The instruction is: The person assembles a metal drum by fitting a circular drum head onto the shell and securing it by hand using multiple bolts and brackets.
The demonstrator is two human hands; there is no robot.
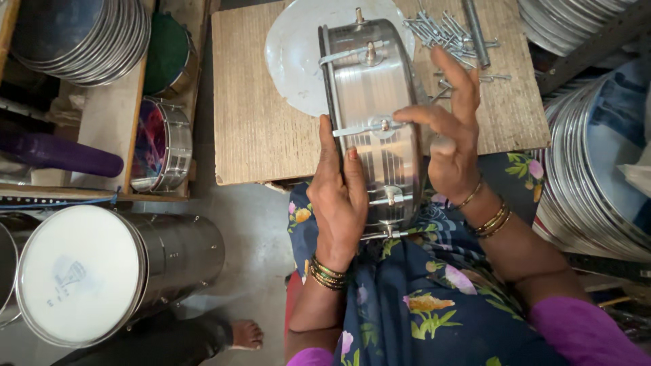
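Note:
A shallow shiny metal drum shell (375, 88) with tension hooks and bolts stands on its edge, resting between my lap and the wooden board (251, 102). My left hand (337, 196) grips its near left rim, fingers wrapped up the side. My right hand (451, 135) is at the right side of the shell, thumb and forefinger pinching at a bolt and hook (383, 126) on its wall. A white round drum skin (295, 47) lies on the board under the shell's far end.
A heap of metal rods and hooks (451, 34) lies on the board's far right. Stacked metal rings (590, 176) are at right, more stacks (88, 37) at upper left. A large steel drum with white head (102, 271) lies at lower left, beside another person's bare foot (245, 334).

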